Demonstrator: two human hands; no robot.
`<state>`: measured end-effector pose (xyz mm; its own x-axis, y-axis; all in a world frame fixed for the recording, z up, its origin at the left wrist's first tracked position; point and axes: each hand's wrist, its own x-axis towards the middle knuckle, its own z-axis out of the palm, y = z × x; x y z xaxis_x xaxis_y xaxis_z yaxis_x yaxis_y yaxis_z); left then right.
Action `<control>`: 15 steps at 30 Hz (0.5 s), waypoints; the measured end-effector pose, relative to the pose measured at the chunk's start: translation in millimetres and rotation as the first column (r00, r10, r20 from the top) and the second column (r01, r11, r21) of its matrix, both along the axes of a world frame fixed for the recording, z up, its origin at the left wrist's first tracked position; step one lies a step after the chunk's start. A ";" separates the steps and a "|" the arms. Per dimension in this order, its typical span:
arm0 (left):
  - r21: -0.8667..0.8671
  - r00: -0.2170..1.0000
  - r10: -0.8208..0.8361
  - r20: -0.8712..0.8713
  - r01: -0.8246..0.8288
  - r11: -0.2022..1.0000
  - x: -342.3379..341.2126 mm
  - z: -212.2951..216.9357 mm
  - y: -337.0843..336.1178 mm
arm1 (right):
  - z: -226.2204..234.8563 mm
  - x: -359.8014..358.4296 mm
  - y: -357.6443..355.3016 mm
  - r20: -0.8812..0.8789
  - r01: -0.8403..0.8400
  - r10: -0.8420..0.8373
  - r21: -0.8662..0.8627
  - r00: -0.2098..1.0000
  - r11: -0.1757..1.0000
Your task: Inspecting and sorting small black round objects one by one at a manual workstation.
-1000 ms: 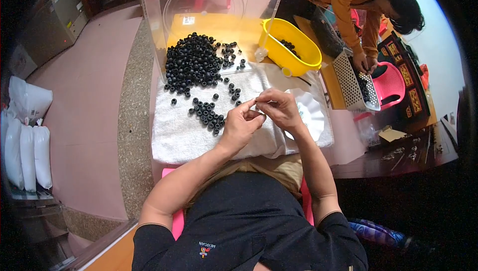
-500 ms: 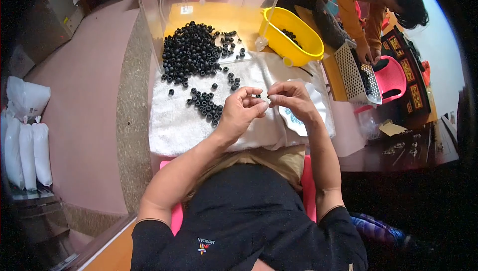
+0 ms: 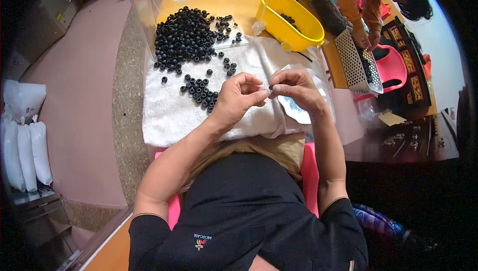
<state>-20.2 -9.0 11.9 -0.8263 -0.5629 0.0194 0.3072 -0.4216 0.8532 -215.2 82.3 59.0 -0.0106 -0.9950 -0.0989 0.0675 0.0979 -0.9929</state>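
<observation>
My left hand (image 3: 238,98) and my right hand (image 3: 294,90) meet fingertip to fingertip above a white towel (image 3: 169,114). Between the pinched fingers sits a small black bead (image 3: 270,88); which hand grips it I cannot tell for sure, both touch it. A big heap of black ring-shaped beads (image 3: 185,37) lies at the far side of the towel. A smaller cluster of beads (image 3: 201,91) lies just left of my left hand.
A yellow tub (image 3: 291,21) with a few beads stands at the far right. A clear plastic bin (image 3: 149,2) rims the back. Another person in orange handles a white perforated basket (image 3: 356,59). White bags (image 3: 22,141) lean at the left.
The view shifted so the table sits higher in the picture. My hands stay pinched together over the towel, now a little nearer to me.
</observation>
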 end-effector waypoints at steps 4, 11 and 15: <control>0.005 1.000 -0.006 -0.003 0.007 1.000 0.4 1.0 1.1 | 3.5 7.7 -1.1 -0.020 -0.054 0.055 0.055 0.998 0.997; -0.020 0.999 -0.038 -0.010 0.038 0.999 0.9 1.2 3.2 | 14.6 10.1 2.1 0.012 -0.095 0.095 0.122 0.995 0.988; -0.076 0.997 -0.072 0.031 0.074 0.994 0.2 -0.4 3.5 | 16.9 6.6 4.8 0.019 -0.125 0.124 0.168 0.992 0.978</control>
<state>-20.0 -5.5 11.5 -0.8659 -0.4990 0.0363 0.2533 -0.3747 0.8919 -208.6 87.1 75.8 0.1137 -0.9577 -0.2644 0.0527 0.2715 -0.9610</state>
